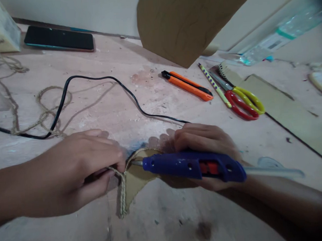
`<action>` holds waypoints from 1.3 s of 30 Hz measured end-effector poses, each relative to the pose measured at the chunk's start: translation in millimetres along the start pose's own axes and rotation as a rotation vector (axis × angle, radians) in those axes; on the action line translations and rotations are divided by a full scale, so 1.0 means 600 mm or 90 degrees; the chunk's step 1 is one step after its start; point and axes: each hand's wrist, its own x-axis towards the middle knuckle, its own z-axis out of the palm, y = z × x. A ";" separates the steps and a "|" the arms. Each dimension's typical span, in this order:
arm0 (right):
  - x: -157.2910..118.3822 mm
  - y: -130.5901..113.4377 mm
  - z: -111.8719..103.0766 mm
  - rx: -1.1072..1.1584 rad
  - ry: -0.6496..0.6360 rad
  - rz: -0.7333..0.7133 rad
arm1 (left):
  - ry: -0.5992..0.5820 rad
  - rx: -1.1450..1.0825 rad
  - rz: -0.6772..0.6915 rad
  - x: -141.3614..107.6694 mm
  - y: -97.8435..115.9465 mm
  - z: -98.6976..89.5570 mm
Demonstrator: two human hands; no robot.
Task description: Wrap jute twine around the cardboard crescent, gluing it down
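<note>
My right hand (206, 139) is wrapped round a blue glue gun (175, 165), with a pale glue stick (275, 171) poking out of its back end. The gun's metal nozzle (136, 162) points left, at the rope edge of a small curved cardboard piece (137, 179). Twine (123, 189) runs along that piece's left and upper edge. Pinched between the fingers of my left hand (97, 161) is the loose length of this twine, just left of the nozzle. Part of the cardboard lies hidden beneath the gun and my right hand.
A black cord (114, 79) and tangled twine (13, 101) cross the table's left. Behind are a phone (58, 38), an orange box cutter (187, 85), a pencil (215, 85), scissors (242, 102) and a plastic bottle (279, 40). Cardboard sheets (187, 19) stand at the back.
</note>
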 end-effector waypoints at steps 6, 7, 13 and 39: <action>-0.004 0.000 0.000 0.010 0.001 0.009 | -0.029 -0.005 -0.019 -0.002 0.002 -0.002; -0.004 0.000 -0.001 0.013 -0.002 0.013 | -0.037 -0.005 -0.022 -0.002 0.003 -0.003; -0.006 0.002 -0.004 0.026 -0.004 0.022 | -0.051 -0.004 -0.008 0.003 0.005 -0.007; -0.008 0.000 -0.008 0.017 0.004 0.047 | -0.062 -0.003 -0.017 0.003 0.005 -0.006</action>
